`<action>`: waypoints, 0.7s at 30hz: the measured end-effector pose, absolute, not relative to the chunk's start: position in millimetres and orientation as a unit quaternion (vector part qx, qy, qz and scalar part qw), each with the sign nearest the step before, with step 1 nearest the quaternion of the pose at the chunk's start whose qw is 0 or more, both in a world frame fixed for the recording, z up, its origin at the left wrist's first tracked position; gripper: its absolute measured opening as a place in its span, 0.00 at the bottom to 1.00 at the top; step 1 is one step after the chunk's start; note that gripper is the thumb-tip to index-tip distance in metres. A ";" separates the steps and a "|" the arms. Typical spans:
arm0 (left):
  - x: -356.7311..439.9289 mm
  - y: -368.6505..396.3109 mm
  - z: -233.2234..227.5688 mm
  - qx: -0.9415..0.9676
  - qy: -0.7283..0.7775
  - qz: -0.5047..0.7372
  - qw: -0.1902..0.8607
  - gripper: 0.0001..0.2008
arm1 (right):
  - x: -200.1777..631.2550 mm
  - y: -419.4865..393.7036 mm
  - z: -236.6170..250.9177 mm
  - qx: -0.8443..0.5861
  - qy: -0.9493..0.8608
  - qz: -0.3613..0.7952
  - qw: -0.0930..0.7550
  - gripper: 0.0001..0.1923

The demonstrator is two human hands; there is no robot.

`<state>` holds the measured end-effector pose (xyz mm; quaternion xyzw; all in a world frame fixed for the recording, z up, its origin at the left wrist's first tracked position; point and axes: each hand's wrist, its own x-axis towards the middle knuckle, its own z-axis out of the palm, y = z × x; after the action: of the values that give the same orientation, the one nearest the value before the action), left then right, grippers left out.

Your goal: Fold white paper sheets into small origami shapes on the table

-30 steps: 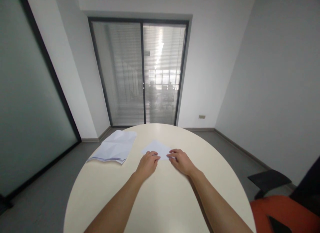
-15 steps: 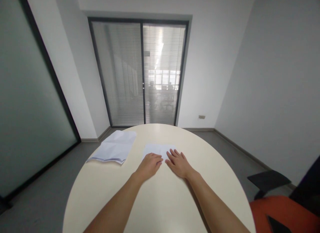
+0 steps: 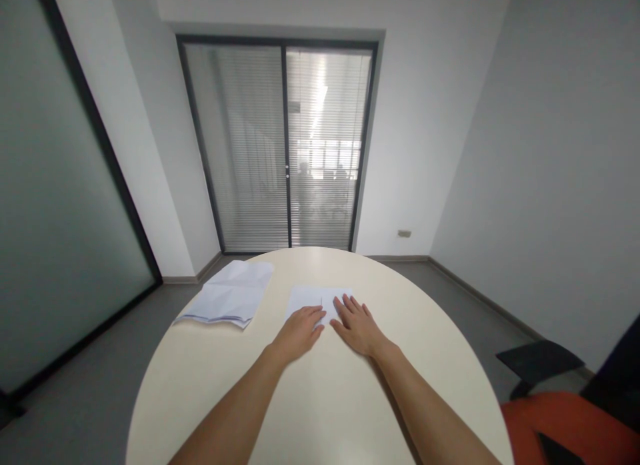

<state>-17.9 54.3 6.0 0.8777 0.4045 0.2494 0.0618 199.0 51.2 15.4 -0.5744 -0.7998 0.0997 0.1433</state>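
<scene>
A small white sheet of paper lies on the round table, with a dark crease or fold line near its middle. My left hand rests palm down on its near left part, fingers stretched to the right and thumb a little apart. On the right part of the sheet, my right hand lies flat with its fingers spread. Both hands cover the sheet's near edge. The fingertips of the two hands are a short gap apart.
A stack of larger, creased white paper sheets lies at the table's left edge. The cream round table fills the foreground. An orange-seated chair with a black armrest stands at the right. Behind is a glass partition with blinds.
My left fingers have shifted slightly left, and the line in the small sheet shows more clearly. My right hand has barely moved. The large sheets lie as before.
</scene>
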 end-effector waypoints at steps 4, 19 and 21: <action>-17.8 54.7 5.6 0.876 0.407 0.253 0.060 0.23 | 201.8 55.6 12.9 -0.578 -0.791 0.087 0.181 0.37; -14.6 49.2 21.4 0.848 0.471 0.243 0.024 0.12 | 225.8 75.1 12.7 -0.527 -0.756 0.075 0.379 0.11; -13.9 48.8 25.3 0.825 0.509 0.246 0.009 0.13 | 224.8 74.4 15.5 -0.515 -0.752 0.067 0.406 0.10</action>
<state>-13.9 48.8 25.3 0.8249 0.5091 0.2455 0.0088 224.8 74.4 15.5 -0.5148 -0.7523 0.0669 0.4057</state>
